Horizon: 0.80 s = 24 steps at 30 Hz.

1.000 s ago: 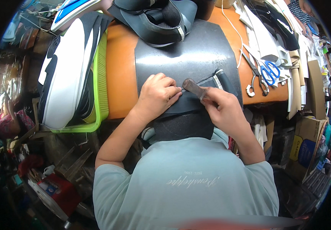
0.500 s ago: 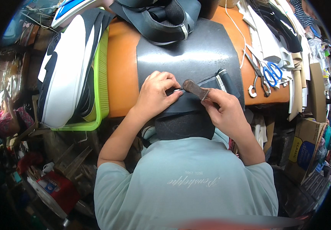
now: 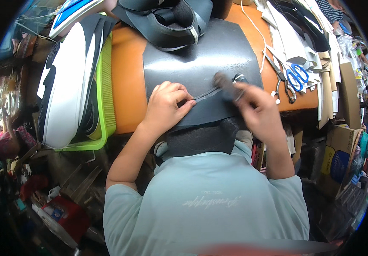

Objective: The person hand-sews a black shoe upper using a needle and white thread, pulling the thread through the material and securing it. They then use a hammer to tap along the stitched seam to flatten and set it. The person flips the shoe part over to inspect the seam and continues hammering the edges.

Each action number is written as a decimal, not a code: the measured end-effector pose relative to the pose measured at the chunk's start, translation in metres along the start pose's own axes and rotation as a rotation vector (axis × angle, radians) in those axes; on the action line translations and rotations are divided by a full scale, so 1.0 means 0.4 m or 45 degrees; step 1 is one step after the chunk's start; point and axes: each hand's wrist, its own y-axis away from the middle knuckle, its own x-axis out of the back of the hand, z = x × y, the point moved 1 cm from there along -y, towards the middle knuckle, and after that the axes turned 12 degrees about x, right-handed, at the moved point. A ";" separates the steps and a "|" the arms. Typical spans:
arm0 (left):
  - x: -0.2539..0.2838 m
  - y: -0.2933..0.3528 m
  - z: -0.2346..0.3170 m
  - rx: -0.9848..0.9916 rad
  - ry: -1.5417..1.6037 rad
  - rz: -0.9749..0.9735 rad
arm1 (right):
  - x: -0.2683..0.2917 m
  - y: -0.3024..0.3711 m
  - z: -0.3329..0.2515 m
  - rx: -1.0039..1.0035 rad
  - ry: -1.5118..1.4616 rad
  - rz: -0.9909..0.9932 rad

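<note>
A dark flexible piece of sheet material [image 3: 213, 110], with a narrow folded seam along its upper edge, lies before me on a shiny black work mat [image 3: 192, 68]. At the seam's left end my left hand [image 3: 167, 104] is closed, thumb and fingers pinching the edge. My right hand [image 3: 258, 106] grips a hammer [image 3: 224, 83] with a rusty brown head, blurred by motion and held over the seam's right part. Most of its handle is hidden in the hand. Behind the hammer shows a rolled dark end [image 3: 240, 78] of the piece.
A green basket [image 3: 107, 89] with white and black cut pieces [image 3: 66, 89] stands left on the orange table [image 3: 126, 81]. Black stitched pieces [image 3: 167, 25] sit at the back. To the right lie blue-handled scissors [image 3: 297, 77], dark-handled scissors [image 3: 280, 77] and white strips [image 3: 292, 42].
My right hand has moved the hammer rightward and up from beside my left fingers, baring more of the seam. My left hand keeps its pinch. The whole view has shifted slightly.
</note>
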 end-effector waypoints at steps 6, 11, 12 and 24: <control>0.001 0.004 0.010 0.327 0.509 -0.254 | 0.114 0.036 0.203 -0.325 0.575 0.198; 0.015 -0.015 0.040 0.629 1.481 -0.667 | 0.116 0.008 0.210 -0.201 0.597 0.216; 0.024 -0.019 0.055 0.566 1.614 -0.616 | 0.113 -0.010 0.175 -0.229 0.639 0.218; 0.043 0.007 0.215 -0.060 0.687 -0.216 | 0.222 -0.092 -0.245 0.809 -0.733 -0.314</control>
